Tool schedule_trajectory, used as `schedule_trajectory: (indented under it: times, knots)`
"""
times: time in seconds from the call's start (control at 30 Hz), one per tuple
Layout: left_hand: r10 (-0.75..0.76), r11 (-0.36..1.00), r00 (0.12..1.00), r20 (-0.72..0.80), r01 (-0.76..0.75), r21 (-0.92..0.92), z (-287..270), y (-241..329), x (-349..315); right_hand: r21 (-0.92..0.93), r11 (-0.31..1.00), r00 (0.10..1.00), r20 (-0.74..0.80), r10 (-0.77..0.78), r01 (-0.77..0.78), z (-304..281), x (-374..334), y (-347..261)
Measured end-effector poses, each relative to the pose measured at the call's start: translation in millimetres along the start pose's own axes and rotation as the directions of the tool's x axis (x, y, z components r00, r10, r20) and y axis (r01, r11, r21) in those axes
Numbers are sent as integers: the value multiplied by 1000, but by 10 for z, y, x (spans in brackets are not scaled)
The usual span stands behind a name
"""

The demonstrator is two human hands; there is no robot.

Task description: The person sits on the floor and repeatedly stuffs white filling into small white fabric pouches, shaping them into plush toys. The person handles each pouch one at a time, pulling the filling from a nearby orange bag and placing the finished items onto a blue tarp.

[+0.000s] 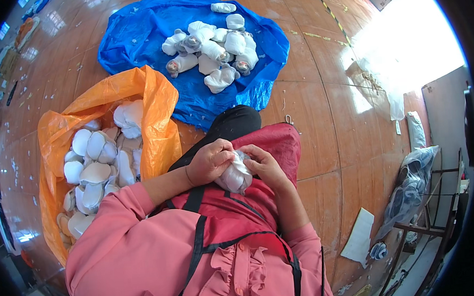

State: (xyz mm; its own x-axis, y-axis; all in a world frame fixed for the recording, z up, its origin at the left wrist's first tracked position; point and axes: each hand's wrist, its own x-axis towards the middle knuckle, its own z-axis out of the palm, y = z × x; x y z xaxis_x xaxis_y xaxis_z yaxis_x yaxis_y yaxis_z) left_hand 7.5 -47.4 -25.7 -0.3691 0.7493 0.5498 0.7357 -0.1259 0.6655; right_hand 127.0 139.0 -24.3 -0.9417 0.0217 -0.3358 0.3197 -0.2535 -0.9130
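Observation:
Over my lap, my left hand [212, 161] and my right hand [267, 167] pinch the top of a small white bundle [235, 179] from both sides. Its covering looks thin, partly clear and gathered into folds; what lies inside cannot be made out. The fingers of both hands are curled closed around its upper end. To my left, an orange plastic sack [160, 132] stands open, full of loose white and beige oval pads [93, 174]. Ahead lies a spread blue plastic sheet [133, 48], bearing a heap of similar white bundles [207, 49], several with greyish, clear-looking ends.
The reddish-brown floor [317, 121] carries white scraps and yellow-black tape [329, 9]. At the right are a flat white sheet [359, 235], a clear plastic bag with dark contents [412, 178] and a metal frame [434, 228]. A red apron [275, 145] covers my lap.

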Motion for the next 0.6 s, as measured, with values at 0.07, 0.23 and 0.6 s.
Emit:
schedule_trajectory:
  times: [0.07,0.23,0.6]
  knots:
    - [1,999,1000,9,-1,-43,1,-4,17,-53,998,999,35,28,-26,-49,26,-34]
    - [-70,982,992,104,87,-170,-82,-7,85,-188,980,992,99,84,-64,-69,122,-102]
    - [-309,870,859,408,428,-245,-324,84,282,-176,957,971,-12,-237,231,84,188,328]
